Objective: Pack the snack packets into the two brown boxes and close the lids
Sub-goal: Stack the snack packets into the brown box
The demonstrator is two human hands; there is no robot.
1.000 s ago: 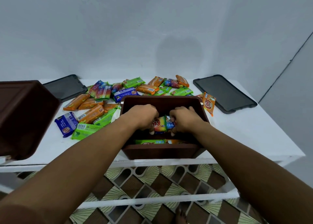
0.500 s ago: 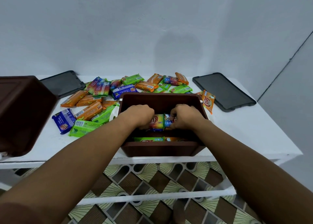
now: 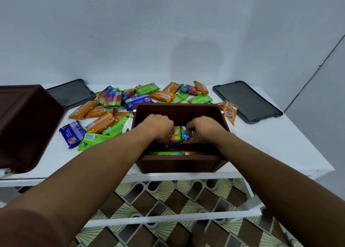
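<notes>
Boxes, we count two. Left box (image 3: 28, 127) at the frame's left edge, left lid (image 3: 71, 94) upper left, some twenty loose packets (image 3: 104, 123) mid-left. In the centre box (image 3: 179, 163) our left hand (image 3: 158, 125) and right hand (image 3: 205, 129), fingers curled, still grip one packet (image 3: 176, 134). Little has moved, so we judge it not yet seated. Right lid (image 3: 246, 101) upper right.

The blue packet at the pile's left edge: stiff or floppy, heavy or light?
Probably light and fairly stiff: the blue packet lies flat and block-shaped. Its glossy wrapper looks slippery, so it would likely slide, not roll, on the table.
</notes>
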